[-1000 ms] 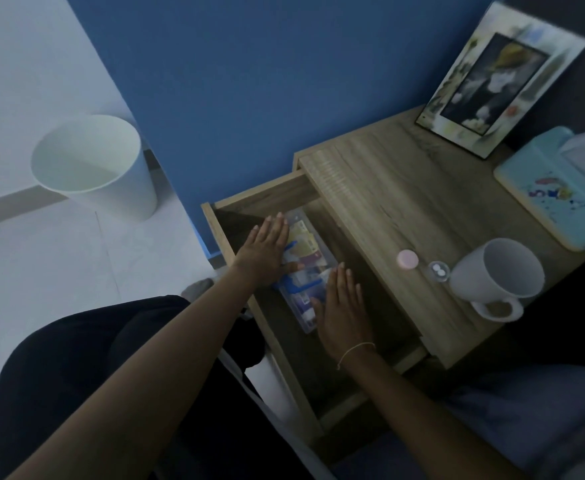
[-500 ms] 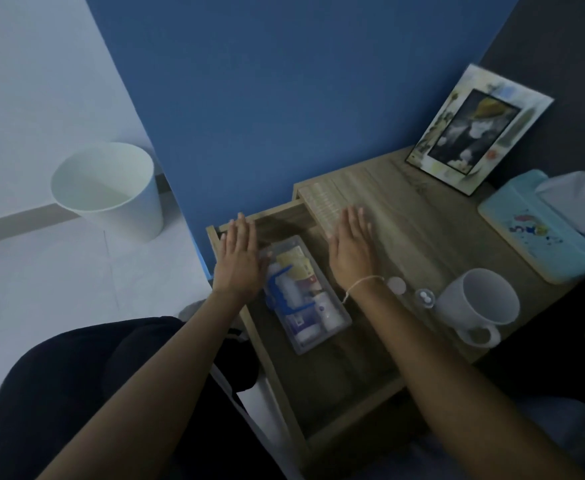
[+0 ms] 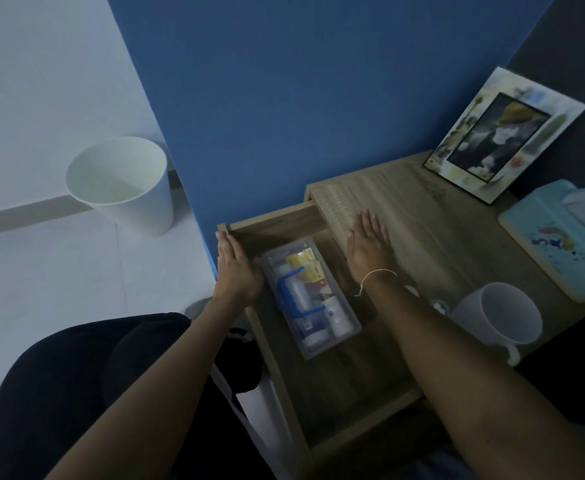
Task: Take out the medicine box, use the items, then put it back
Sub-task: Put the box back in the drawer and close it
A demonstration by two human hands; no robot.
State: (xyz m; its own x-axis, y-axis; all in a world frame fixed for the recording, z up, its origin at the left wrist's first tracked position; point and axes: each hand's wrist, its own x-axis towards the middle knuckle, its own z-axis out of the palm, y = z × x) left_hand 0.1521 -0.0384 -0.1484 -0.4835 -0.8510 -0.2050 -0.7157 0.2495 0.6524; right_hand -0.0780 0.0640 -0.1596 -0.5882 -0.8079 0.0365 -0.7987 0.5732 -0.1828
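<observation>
The clear medicine box (image 3: 310,299) with a blue handle lies inside the open wooden drawer (image 3: 270,344), full of small bottles and packets. My left hand (image 3: 236,268) rests flat against the drawer's front panel, just left of the box, fingers together and holding nothing. My right hand (image 3: 369,242) lies flat, palm down, on the nightstand top (image 3: 433,237) at its left edge, right of the box. A thin white bracelet circles that wrist.
On the nightstand stand a white mug (image 3: 499,317), a light-blue tissue box (image 3: 558,240) and a leaning picture frame (image 3: 502,133). A small cap or bottle (image 3: 438,306) sits beside the mug. A white waste bin (image 3: 124,183) stands on the floor left of the blue wall.
Both hands left the medicine box in the drawer. The left went to the drawer's front panel, the right up onto the nightstand top. The view shifted slightly.
</observation>
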